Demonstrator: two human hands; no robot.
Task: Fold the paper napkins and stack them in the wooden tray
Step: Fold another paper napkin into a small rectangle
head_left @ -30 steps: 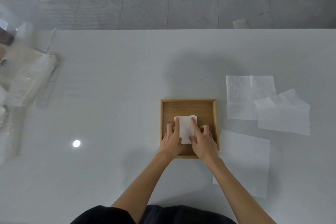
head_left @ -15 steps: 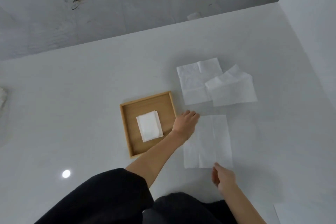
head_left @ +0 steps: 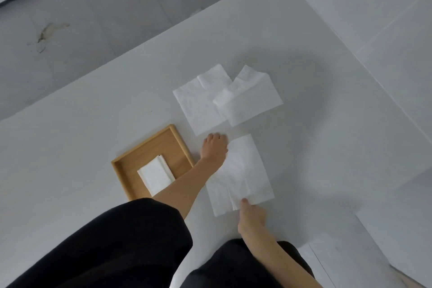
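The wooden tray point(head_left: 121, 166) sits on the tabletop point(head_left: 93, 124) towards its near edge, with a folded napkin point(head_left: 155, 174) in it. Just right of the tray lies an open napkin point(head_left: 245, 170). The left hand point(head_left: 215, 147) grips its far left corner and the right hand point(head_left: 251, 216) pinches its near edge. Behind it, towards the far edge, lie two more napkins, the right one point(head_left: 250, 98) overlapping the left one point(head_left: 198, 103).

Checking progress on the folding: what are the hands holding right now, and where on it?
The unfolded napkin: left hand grips its far corner, right hand pinches its near edge.
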